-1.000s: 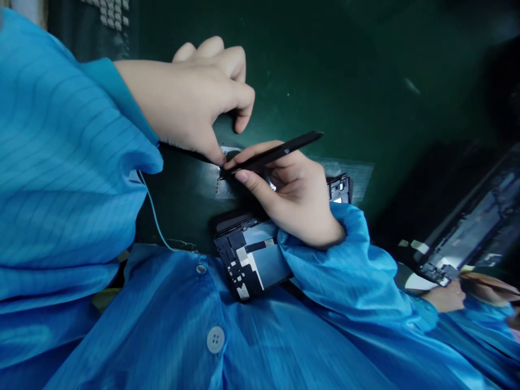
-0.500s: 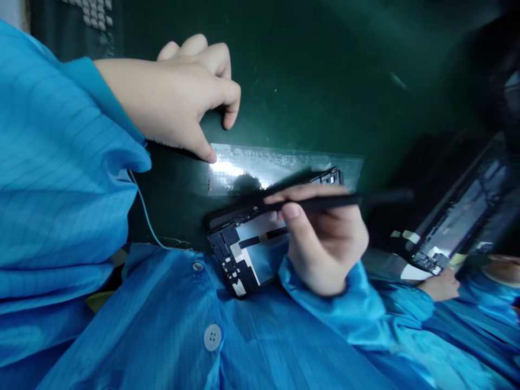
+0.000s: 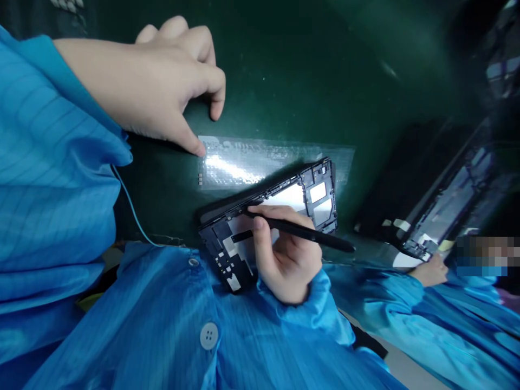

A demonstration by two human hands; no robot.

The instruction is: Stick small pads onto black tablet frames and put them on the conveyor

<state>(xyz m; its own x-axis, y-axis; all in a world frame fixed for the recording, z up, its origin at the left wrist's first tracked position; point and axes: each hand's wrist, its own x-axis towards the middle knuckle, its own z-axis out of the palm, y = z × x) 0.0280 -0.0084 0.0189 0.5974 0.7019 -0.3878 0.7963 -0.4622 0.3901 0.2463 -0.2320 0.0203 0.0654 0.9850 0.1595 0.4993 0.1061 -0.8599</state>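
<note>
My left hand (image 3: 174,81) rests on the green work surface with thumb and index finger apart and the other fingers loosely bent. Its thumb tip touches the left end of a clear, shiny plastic sheet (image 3: 280,154). Small pale pieces sit at that end of the sheet. My right hand (image 3: 288,262) grips a slim black pen-like tool (image 3: 309,234); whether it is tweezers or a stick I cannot tell. The tool's tip is at the long upper edge of an opened phone body (image 3: 284,196), which lies tilted against my blue coat. My right hand covers part of its inside.
Off to the right, a co-worker's hand (image 3: 433,271) is at another opened phone body (image 3: 442,211), beside a dark, flat item (image 3: 402,173). Small pale pieces (image 3: 67,4) lie at the upper left. A thin blue cord (image 3: 136,214) hangs from my left sleeve.
My right hand has moved left across the phone body, bringing the tool's tip to its edge and uncovering the right end. The whole view has shifted slightly. My left thumb stays on the sheet.
</note>
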